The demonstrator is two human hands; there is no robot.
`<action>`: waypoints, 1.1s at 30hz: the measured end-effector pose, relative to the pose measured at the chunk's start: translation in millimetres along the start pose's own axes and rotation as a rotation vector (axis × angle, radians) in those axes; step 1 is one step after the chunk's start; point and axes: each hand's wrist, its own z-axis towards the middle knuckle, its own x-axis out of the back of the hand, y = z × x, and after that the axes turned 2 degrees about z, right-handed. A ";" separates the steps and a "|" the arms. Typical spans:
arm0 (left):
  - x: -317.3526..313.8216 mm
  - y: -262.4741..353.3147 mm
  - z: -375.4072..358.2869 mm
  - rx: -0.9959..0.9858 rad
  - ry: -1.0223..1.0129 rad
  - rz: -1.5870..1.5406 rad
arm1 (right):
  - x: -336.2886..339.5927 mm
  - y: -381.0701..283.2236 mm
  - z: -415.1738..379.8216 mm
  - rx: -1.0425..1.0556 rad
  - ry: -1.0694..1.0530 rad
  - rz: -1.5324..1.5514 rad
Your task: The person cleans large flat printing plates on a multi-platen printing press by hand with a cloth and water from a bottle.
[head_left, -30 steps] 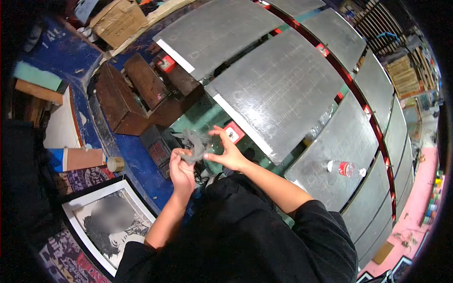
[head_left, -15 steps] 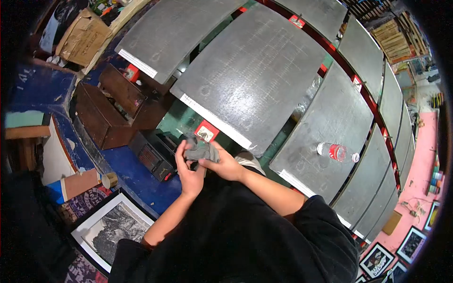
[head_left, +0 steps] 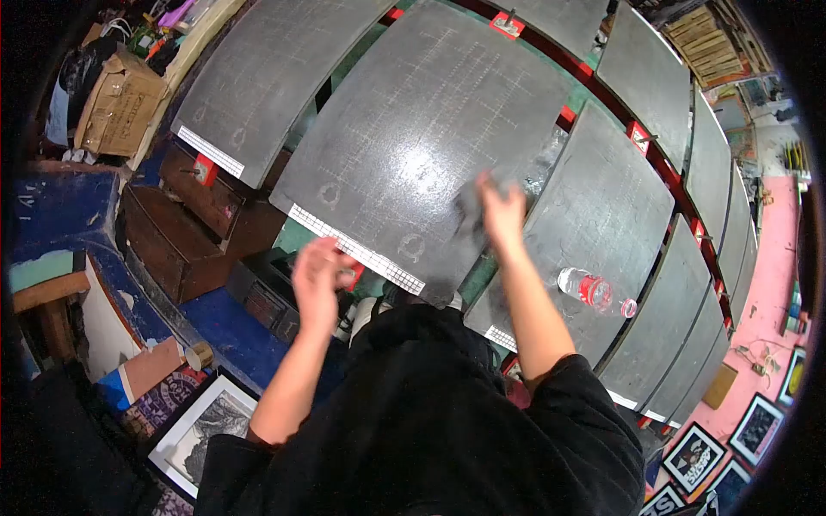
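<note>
My right hand (head_left: 503,215) is over the right part of a large dark grey board (head_left: 387,112), gripping a crumpled grey cloth (head_left: 469,211). Both the hand and the cloth are smeared by motion. My left hand (head_left: 317,277) hovers at the board's near edge, beside a white gridded strip (head_left: 357,251); its fingers are loosely bent and apart, with nothing in them. Faint pale lines and marks run across the board, and bright light reflects off its middle.
A clear plastic bottle with a red label (head_left: 594,291) lies on the neighbouring board (head_left: 602,198). Red clamps (head_left: 508,24) sit between the boards. At left are a dark wooden box (head_left: 172,245), a cardboard box (head_left: 120,101) and a framed picture (head_left: 206,430).
My hands were together around the cloth near my body. They have parted: the right has carried the cloth out over the board, and the left has let go and lowered slightly left.
</note>
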 end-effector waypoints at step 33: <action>22.6 -13.4 259.4 0.766 1.169 0.250 | -124.6 73.0 -23.3 1.001 -0.890 -0.901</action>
